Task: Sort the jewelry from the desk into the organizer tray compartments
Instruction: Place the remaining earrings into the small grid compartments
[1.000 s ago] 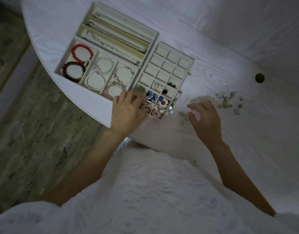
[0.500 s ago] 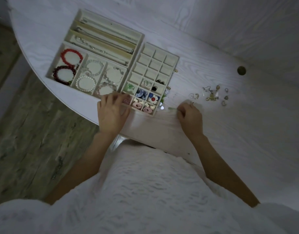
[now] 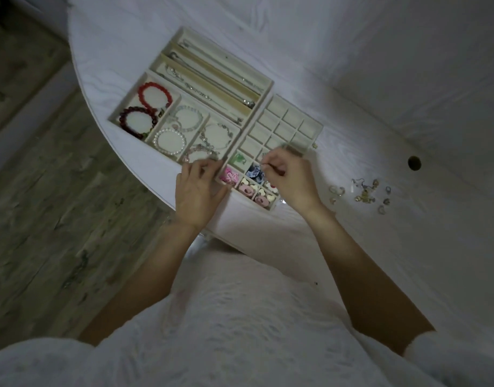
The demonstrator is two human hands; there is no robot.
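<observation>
Domestic interior, probably a bedroom or dressing area: a white wood-grain counter (image 3: 352, 247) with a rounded edge and a cable hole (image 3: 414, 163), grey wood-plank floor (image 3: 44, 219), and velvet-lined organizer trays (image 3: 315, 127) holding bracelets (image 3: 152, 97) and necklaces (image 3: 212, 79).

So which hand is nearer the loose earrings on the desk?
Right. The right hand is over the small tray, just left of the earrings; the left hand is at the tray's far left corner.

Dim, bluish light throughout, with muted colours and soft grain. The desk (image 3: 352, 65) is brightest across its far edge. Wide-angle bending curves the frame edges; the near clothing is blurred.
</observation>
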